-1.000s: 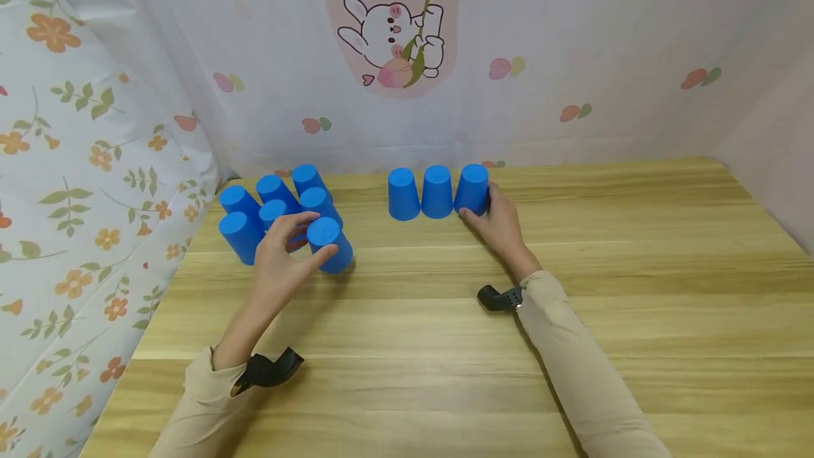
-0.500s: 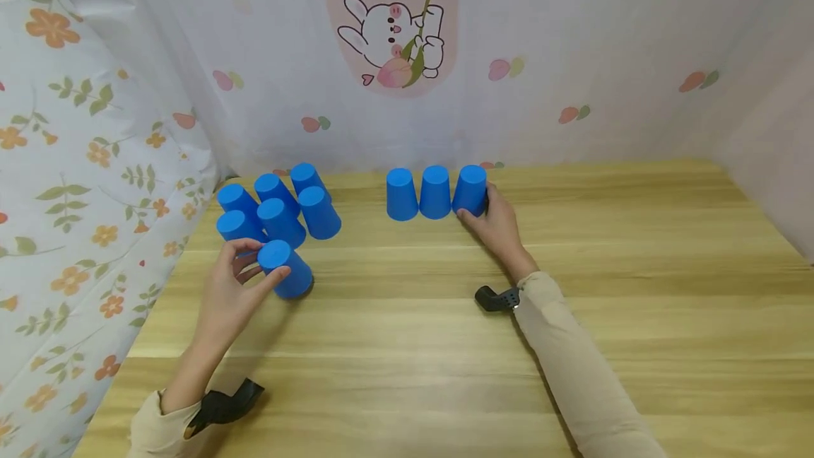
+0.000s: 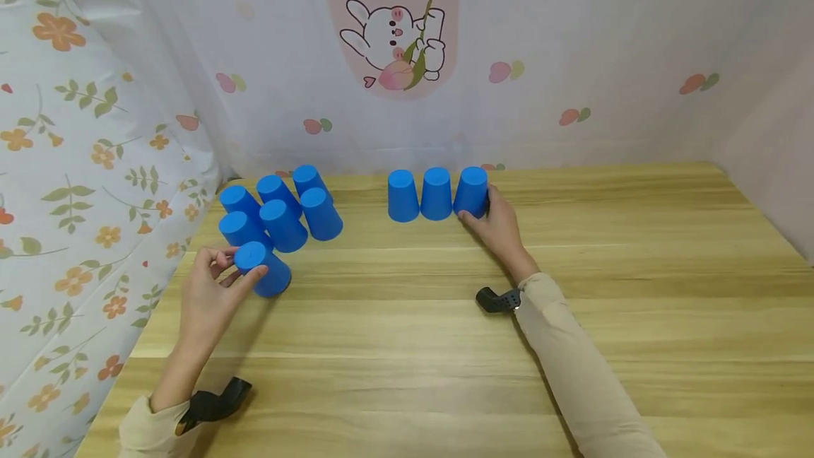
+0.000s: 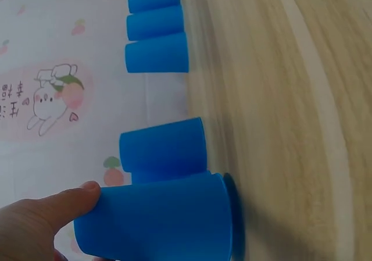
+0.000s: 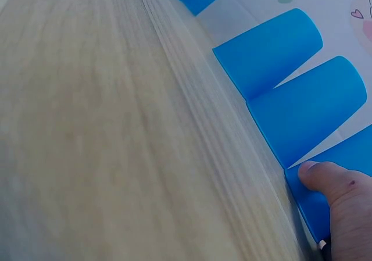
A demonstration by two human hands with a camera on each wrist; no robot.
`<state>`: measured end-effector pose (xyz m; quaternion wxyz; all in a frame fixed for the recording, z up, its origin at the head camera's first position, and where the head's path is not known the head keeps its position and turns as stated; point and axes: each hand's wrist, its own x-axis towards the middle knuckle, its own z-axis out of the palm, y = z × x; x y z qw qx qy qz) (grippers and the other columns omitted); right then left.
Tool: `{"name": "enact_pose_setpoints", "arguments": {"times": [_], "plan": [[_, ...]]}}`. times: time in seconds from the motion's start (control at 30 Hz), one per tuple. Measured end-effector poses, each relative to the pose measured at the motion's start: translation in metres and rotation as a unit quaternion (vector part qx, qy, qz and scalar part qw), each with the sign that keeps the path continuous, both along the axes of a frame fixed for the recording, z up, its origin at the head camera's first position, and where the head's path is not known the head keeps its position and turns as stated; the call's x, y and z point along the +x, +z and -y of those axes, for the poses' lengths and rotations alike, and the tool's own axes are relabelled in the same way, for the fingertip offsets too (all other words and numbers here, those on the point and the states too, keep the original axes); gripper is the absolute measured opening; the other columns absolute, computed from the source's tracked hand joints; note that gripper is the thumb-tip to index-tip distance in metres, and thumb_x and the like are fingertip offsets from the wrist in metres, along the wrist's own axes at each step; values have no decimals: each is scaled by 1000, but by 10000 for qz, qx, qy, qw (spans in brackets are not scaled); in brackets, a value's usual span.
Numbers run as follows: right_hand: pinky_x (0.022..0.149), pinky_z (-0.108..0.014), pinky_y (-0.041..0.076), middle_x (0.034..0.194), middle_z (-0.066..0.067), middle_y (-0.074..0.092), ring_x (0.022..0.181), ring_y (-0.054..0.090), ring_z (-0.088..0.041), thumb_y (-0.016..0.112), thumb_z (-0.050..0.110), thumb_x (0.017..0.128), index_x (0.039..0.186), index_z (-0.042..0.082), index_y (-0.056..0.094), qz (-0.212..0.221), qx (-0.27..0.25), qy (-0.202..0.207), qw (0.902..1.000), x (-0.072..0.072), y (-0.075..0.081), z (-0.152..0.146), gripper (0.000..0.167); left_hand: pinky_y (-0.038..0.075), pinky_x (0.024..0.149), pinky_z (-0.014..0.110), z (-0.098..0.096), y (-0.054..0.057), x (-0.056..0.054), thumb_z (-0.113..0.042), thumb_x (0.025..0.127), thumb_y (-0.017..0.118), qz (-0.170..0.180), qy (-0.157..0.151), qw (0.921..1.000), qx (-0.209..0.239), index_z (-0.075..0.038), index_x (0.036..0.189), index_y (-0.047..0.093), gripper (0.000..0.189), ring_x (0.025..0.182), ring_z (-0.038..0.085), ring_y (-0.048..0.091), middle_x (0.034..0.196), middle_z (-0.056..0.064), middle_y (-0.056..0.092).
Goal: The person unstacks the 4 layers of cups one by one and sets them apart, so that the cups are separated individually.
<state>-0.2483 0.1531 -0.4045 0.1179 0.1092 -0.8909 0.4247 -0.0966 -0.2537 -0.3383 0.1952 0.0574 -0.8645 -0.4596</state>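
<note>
My left hand (image 3: pixel 213 295) pinches an upside-down blue plastic cup (image 3: pixel 270 276) between thumb and fingers, at the near left corner of a group of similar cups. In the left wrist view the thumb lies near the narrow base of this cup (image 4: pixel 157 220), and its wide rim is close over the table. At the back middle, three more inverted cups stand in a row, side by side. My right hand (image 3: pixel 499 228) grips the rightmost cup (image 3: pixel 471 191) low down, its thumb near the rim; the other fingers are mostly hidden behind. Beside it stand the middle cup (image 3: pixel 436 194) and the left cup (image 3: pixel 403 196).
Several inverted blue cups, among them a front one (image 3: pixel 282 226) and a back one (image 3: pixel 311 182), stand in two rows at the table's left rear. A printed cloth (image 3: pixel 572 41) hangs along the back and left. The wooden table (image 3: pixel 407 366) extends to the right and front.
My left hand has carried its cup leftward and nearer to me, from the group's right side to its near left corner. The right hand has stayed on the rightmost cup.
</note>
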Motion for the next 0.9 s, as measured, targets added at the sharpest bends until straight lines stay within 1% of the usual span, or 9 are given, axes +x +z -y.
{"name": "enact_pose_setpoints", "arguments": {"times": [0.17, 0.37, 0.57, 0.67, 0.77, 0.9], "plan": [[97, -52, 39, 130, -28, 46, 118, 46, -41, 69, 20, 85, 138, -7, 31, -56, 11, 11, 10000, -2, 0, 1, 71, 46, 75, 10, 7, -5, -4, -1, 77, 74, -49, 173, 9998, 71, 7, 91, 35, 42, 107, 29, 56, 111, 13, 57], [98, -51, 38, 130, -28, 46, 118, 46, -41, 70, 18, 84, 137, -7, 33, -44, 33, -47, 10000, 0, 0, 0, 69, 46, 73, 9, 10, -8, -9, -3, 78, 74, -257, 203, 9994, -133, 5, 88, 36, 40, 109, 33, 56, 110, 21, 60], [98, -51, 37, 130, -28, 46, 119, 46, -41, 70, 18, 84, 138, -7, 32, -92, 16, -15, 10000, -1, -1, 0, 70, 43, 72, 6, 9, -11, -15, -3, 78, 74, -517, 252, 9973, -454, 4, 86, 39, 36, 108, 37, 55, 110, 22, 60], [98, -52, 37, 131, -28, 46, 119, 45, -41, 70, 18, 84, 138, -7, 32, -54, 18, -36, 10000, -1, -1, 0, 70, 41, 70, 3, 7, -11, -16, -4, 79, 73, -532, 295, 9970, -488, 5, 85, 39, 36, 107, 36, 55, 111, 23, 59], [99, -52, 37, 130, -28, 46, 119, 45, -41, 70, 18, 84, 138, -7, 32, -18, 0, -33, 10000, 0, -1, 0, 70, 39, 68, 1, 5, -10, -18, -6, 79, 73, -479, 317, 9974, -427, 5, 85, 39, 37, 105, 35, 54, 111, 23, 59], [98, -51, 37, 130, -28, 46, 119, 46, -41, 70, 18, 85, 137, -7, 32, -4, -3, -23, 10000, 1, -2, 1, 70, 40, 69, 2, 5, -10, -19, -8, 79, 74, -356, 361, 9979, -397, 7, 89, 40, 38, 104, 33, 54, 110, 22, 58]]}}
